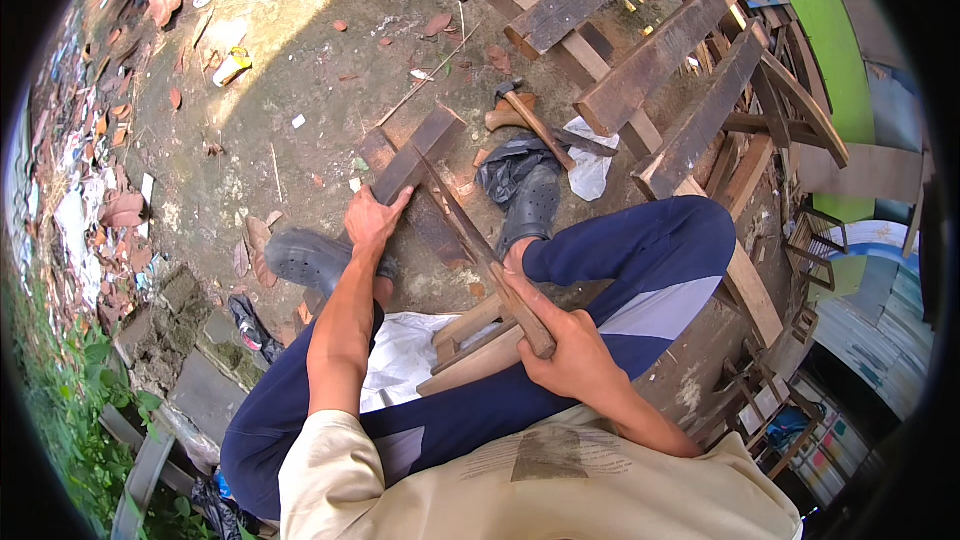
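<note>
- Nearest to the camera is the beige shirt (660, 485), at 6 o'clock, and beyond it the dark blue trousers (640, 240), with the right knee at 3 o'clock.
- The dark wooden block (408, 168) is at 11 o'clock from the middle of the view; it lies across a lower plank (437, 235) on the ground (330, 80).
- The left grip (370, 220) pinches the block at its 7 o'clock end, with the thumb on the upper face; how far the fingers reach underneath, I cannot tell.
- The right grip (572, 342) is wrapped around the wooden handle of a long-bladed tool (478, 248). Its blade points to 11 o'clock and ends at the block; teeth are too small to tell.
- I judge the block to be stiff, solid and of moderate weight, not fragile. Its surface seems dry and rough, so it should slip little, but may give splinters.
- Its 7 o'clock end is the better place to hold, away from the blade, with pressure downward, because a crosswise block can rock or turn.
- The tool is probably rigid; only its handle is safe to grasp.
- At 1 o'clock lies a hammer (540, 127).
</note>
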{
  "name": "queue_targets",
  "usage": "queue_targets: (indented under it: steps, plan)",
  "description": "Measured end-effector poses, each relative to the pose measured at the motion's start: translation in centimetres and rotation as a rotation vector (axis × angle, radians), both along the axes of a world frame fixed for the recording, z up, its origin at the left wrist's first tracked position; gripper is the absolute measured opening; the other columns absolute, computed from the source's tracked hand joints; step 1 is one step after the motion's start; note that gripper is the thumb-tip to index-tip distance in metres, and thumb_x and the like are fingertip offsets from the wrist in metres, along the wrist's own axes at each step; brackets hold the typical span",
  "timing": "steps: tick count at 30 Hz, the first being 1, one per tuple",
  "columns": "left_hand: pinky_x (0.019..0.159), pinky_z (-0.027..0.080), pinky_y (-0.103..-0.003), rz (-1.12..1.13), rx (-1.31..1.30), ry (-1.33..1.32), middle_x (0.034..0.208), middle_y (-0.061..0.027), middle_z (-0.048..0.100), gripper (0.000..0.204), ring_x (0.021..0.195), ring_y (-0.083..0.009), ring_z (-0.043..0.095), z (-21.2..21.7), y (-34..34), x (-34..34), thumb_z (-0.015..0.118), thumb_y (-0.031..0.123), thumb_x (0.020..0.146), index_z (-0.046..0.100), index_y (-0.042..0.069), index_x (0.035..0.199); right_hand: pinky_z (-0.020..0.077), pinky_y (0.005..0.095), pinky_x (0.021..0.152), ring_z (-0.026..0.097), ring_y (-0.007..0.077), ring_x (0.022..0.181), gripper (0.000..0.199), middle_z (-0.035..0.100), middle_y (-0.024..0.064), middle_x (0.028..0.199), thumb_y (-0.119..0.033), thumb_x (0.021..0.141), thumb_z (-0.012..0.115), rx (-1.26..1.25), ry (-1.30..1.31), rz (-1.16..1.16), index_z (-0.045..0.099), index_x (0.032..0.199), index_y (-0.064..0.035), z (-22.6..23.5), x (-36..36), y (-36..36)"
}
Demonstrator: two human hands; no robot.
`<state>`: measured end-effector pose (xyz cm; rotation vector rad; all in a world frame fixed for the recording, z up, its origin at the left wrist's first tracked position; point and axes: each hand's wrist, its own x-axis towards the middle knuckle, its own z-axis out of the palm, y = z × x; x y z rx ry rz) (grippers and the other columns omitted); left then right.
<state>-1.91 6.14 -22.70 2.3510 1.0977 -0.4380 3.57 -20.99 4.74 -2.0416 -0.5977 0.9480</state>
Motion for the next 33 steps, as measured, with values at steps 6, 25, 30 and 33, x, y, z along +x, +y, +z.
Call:
queue_targets:
  steps: [6, 25, 30, 33]
  plan:
    - [0.095, 0.055, -0.052, -0.017, -0.047, -0.006, 0.117, -0.0289, 0.071, 0.101, 0.110, -0.0440, 0.069, 0.2, -0.4, 1.0, 0.069, 0.081, 0.078, 0.064, -0.009, 0.124, 0.0573, 0.0534, 0.090, 0.069, 0.0499, 0.101, 0.084, 0.072, 0.0282, 0.117, -0.011, 0.083, 0.070, -0.254, 0.153, -0.030, 0.039, 0.161, -0.0190, -7.3, 6.1, 9.2]
    - [0.094, 0.056, -0.052, -0.007, 0.014, -0.013, 0.115, -0.0305, 0.072, 0.101, 0.108, -0.0443, 0.071, -0.5, 0.3, -0.2, 0.067, 0.081, 0.079, 0.064, -0.008, 0.125, 0.0569, 0.0477, 0.084, 0.074, 0.0430, 0.094, 0.078, 0.071, 0.0318, 0.102, -0.008, 0.085, 0.066, -0.009, -0.058, -0.009, 0.043, 0.159, -0.0157, 0.6, 0.2, -0.3]
    - [0.096, 0.055, -0.051, -0.047, -0.058, 0.022, 0.117, -0.0309, 0.071, 0.101, 0.108, -0.0448, 0.071, 1.1, -0.4, 1.9, 0.066, 0.082, 0.080, 0.064, -0.008, 0.126, 0.0567, 0.0445, 0.076, 0.074, 0.0415, 0.079, 0.072, 0.071, 0.0324, 0.099, -0.009, 0.087, 0.066, -0.103, 0.029, -0.130, 0.046, 0.156, -0.0144, -10.6, 6.7, 9.5]
    - [0.096, 0.055, -0.051, -0.005, -0.068, 0.052, 0.119, -0.0316, 0.070, 0.103, 0.110, -0.0440, 0.070, 0.3, 0.7, 0.2, 0.066, 0.083, 0.079, 0.064, -0.008, 0.128, 0.0582, 0.0433, 0.079, 0.075, 0.0406, 0.085, 0.077, 0.073, 0.0306, 0.103, -0.005, 0.085, 0.065, -0.221, 0.100, 0.004, 0.043, 0.158, -0.0139, -3.5, 3.3, 5.9]
